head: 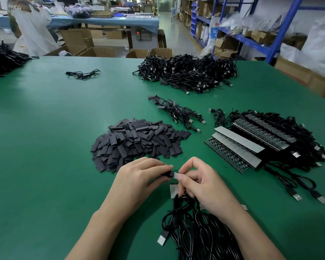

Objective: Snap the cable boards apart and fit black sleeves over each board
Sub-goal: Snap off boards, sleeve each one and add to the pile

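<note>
Right now the board [175, 175] sits btwn your hands, low over the table [45, 147], its left end in a black sleeve [167, 173]. Your left hand [139, 177] pinches the sleeve. Your right hand [201, 182], fingers curled, pinches the board, w/ cables [195, 231] trailing under its palm. The sleeve pile [139, 141] lies just beyond your left hand.
</note>
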`<state>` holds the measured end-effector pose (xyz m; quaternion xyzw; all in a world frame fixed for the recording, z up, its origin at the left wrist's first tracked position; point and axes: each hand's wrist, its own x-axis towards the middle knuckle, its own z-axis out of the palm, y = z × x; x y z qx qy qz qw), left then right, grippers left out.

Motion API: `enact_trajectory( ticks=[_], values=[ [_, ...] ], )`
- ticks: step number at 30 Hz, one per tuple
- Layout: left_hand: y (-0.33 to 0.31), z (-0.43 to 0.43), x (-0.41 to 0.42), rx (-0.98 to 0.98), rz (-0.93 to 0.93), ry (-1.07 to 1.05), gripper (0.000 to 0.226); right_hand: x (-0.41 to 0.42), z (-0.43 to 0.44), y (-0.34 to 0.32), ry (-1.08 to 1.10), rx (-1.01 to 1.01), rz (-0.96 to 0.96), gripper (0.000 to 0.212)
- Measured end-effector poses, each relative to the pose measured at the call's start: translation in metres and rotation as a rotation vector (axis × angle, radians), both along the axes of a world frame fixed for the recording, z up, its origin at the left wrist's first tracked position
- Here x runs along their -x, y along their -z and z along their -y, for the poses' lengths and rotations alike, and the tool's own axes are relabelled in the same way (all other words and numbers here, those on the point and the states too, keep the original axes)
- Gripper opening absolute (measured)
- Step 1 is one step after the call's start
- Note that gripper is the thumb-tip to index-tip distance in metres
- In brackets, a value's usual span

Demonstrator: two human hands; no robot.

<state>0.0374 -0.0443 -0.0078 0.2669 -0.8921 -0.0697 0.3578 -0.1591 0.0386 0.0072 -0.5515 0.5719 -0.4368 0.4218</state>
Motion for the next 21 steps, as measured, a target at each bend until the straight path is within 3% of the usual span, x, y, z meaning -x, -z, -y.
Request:
enact_trajectory(
  ticks=[21],
  values=[
    [-0.0071,-0.0008,-0.0046,-0.208,0.036,0.094,0.027,0.0025,-0.0015,-0.0034,-0.01,-0.025,0.011,0.013]
  ],
)
